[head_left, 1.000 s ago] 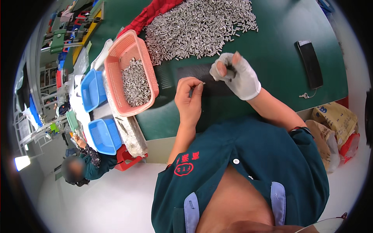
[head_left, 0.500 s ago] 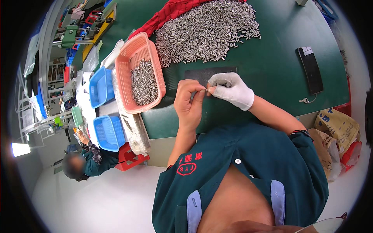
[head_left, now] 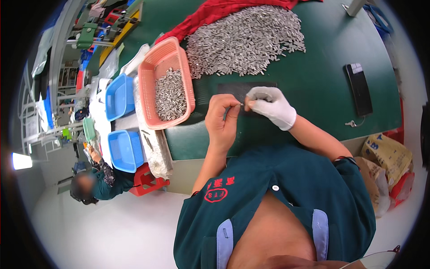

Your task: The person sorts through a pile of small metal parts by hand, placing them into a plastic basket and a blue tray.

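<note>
Partial and indistinct items, head view.
Small piece at left-hand grip: too small to identify. Black mat: partly hidden behind left-hand grip and right-hand grip. Red cloth: cut off by upper edge. Metal post: likewise. Co-worker's head: partly blurred.

Dark green work shirt, lower middle of frame: red stitched lettering on the chest, left of the buttons. Row of East Asian characters, last one cut off by a fold; under it in frame a red oval emblem with a few Latin capitals inside. Both appear turned round in this view. Yellowish bag, right edge of frame: large blue Latin capitals near its top, partly creased; smaller blue marks below too small to read.
</note>
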A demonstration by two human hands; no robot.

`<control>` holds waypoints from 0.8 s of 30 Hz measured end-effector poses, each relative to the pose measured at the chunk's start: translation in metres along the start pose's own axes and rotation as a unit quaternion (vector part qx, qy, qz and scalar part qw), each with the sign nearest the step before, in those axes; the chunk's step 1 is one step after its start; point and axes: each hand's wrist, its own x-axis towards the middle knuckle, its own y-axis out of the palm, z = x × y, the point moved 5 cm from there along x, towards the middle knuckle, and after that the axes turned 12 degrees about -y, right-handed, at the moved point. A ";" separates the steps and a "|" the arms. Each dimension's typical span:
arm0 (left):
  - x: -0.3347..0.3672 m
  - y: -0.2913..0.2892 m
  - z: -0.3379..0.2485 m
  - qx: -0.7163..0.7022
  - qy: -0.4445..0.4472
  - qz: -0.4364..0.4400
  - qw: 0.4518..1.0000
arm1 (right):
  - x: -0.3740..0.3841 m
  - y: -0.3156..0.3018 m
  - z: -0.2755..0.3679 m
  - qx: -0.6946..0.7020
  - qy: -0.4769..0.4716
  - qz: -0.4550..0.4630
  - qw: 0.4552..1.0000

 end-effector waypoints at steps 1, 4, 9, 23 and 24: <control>-0.001 -0.003 0.001 0.005 0.004 -0.010 1.000 | 0.000 -0.003 0.001 -0.001 -0.005 -0.011 1.000; -0.001 -0.016 0.009 -0.016 -0.059 -0.027 0.998 | -0.002 -0.007 0.004 -0.006 0.003 -0.001 1.000; 0.000 -0.062 0.012 0.070 -0.052 -0.169 0.982 | -0.008 -0.006 0.005 -0.020 0.000 -0.027 0.999; 0.048 -0.034 0.016 0.225 0.041 -0.103 0.968 | -0.010 -0.003 0.005 -0.002 0.010 0.012 1.000; 0.051 -0.023 0.022 0.242 0.067 -0.053 0.967 | -0.011 -0.002 0.004 -0.015 0.010 0.023 1.000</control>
